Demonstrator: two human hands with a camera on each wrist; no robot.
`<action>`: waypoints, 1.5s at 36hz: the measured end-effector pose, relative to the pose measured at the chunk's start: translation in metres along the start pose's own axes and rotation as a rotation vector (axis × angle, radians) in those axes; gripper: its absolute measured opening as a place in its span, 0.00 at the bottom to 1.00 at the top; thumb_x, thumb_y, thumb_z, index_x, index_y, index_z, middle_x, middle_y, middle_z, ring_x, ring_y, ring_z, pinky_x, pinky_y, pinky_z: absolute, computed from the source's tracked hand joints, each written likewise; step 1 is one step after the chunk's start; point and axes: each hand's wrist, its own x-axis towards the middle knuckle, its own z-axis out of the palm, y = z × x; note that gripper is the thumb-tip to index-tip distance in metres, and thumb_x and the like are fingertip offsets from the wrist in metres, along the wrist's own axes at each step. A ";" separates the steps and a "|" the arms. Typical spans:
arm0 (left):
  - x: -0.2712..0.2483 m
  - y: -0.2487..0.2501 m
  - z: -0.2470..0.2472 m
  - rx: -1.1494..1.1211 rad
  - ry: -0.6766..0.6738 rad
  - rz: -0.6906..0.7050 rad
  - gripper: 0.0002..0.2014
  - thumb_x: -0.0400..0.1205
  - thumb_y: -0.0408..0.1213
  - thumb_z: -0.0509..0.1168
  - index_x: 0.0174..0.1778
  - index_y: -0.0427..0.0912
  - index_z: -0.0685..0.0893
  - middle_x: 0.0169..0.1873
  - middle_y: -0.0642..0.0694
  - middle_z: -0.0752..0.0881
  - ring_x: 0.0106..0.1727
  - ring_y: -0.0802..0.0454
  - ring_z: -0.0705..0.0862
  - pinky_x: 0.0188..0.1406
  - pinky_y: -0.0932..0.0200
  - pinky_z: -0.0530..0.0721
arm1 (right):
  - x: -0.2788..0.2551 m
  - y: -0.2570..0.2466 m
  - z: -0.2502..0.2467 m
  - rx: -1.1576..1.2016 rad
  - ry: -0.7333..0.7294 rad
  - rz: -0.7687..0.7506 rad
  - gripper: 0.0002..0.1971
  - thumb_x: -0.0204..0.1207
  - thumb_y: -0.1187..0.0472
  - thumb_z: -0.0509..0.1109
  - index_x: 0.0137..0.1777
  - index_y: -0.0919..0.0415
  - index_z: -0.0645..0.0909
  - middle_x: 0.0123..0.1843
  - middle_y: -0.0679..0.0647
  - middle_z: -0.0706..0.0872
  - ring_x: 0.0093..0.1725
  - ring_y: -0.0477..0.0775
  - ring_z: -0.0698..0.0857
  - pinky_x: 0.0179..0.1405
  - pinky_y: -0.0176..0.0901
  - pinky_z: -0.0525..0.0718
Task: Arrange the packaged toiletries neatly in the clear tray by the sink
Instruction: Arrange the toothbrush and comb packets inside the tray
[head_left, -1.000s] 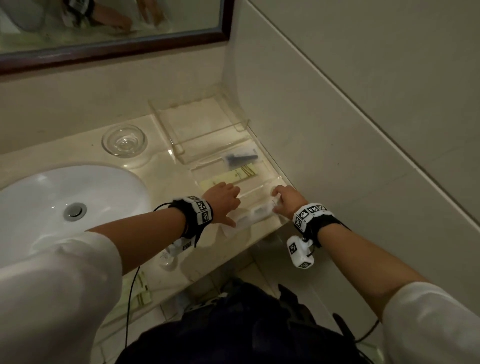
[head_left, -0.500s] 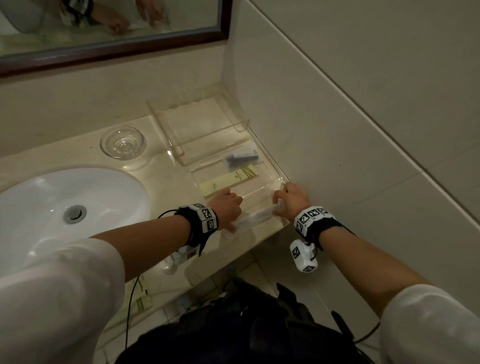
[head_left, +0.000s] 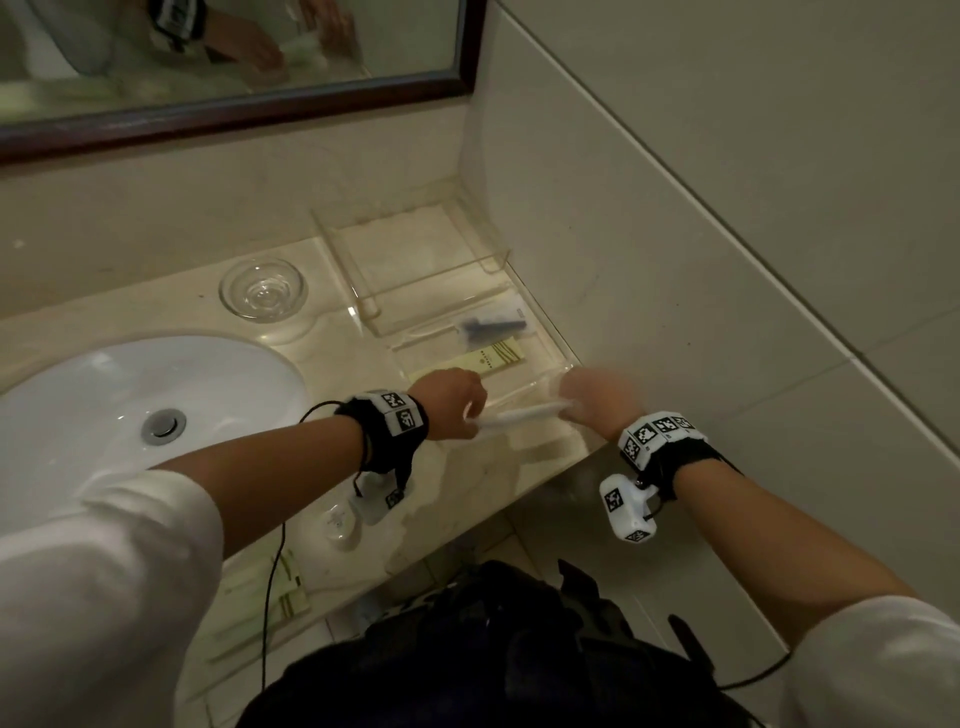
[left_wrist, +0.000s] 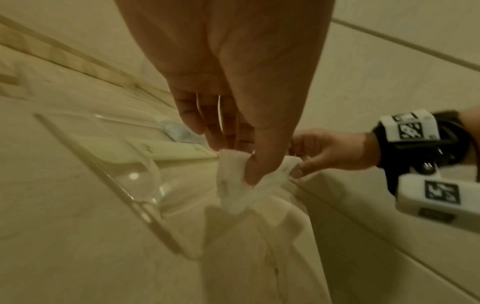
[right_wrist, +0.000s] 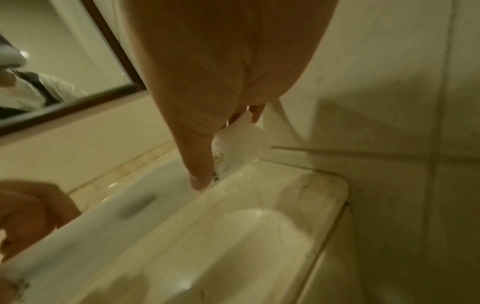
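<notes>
Long white sachet (head_left: 514, 415) pinched at either end, left hand (head_left: 451, 402) and right hand (head_left: 589, 400), held just short of clear tray (head_left: 550, 332) near lip; risk: thin end-pinches slipping or sachet sagging mid-span, catching lip, landing askew against yellow packet (head_left: 483, 364) beyond grip.

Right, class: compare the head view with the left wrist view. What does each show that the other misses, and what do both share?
Only the head view shows the sink, the glass dish, the mirror and the dark packet in the clear tray.

Only the left wrist view shows the left hand's thumb pinching the white packet from beneath.

Both show the left hand, the right hand, the white packet stretched between them, and the yellow-green packet.
</notes>
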 end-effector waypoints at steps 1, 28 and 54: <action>-0.001 -0.005 -0.003 -0.030 0.017 -0.046 0.09 0.73 0.47 0.70 0.44 0.48 0.84 0.47 0.49 0.84 0.48 0.48 0.82 0.44 0.59 0.76 | 0.001 -0.001 -0.004 0.059 0.023 -0.025 0.14 0.65 0.57 0.79 0.40 0.47 0.75 0.40 0.45 0.84 0.45 0.53 0.83 0.54 0.50 0.76; -0.004 -0.056 -0.014 -0.377 0.028 -0.453 0.14 0.79 0.45 0.68 0.59 0.47 0.85 0.59 0.47 0.86 0.62 0.48 0.82 0.64 0.57 0.77 | 0.086 -0.036 0.000 0.310 0.056 0.130 0.14 0.77 0.64 0.66 0.62 0.64 0.75 0.59 0.60 0.81 0.50 0.53 0.77 0.49 0.42 0.72; 0.007 -0.058 0.001 -0.026 -0.062 -0.347 0.12 0.78 0.48 0.67 0.56 0.55 0.85 0.56 0.53 0.87 0.61 0.48 0.80 0.63 0.54 0.66 | 0.095 -0.013 0.023 -0.167 0.048 -0.044 0.08 0.80 0.62 0.63 0.55 0.59 0.81 0.60 0.56 0.75 0.51 0.59 0.81 0.59 0.50 0.82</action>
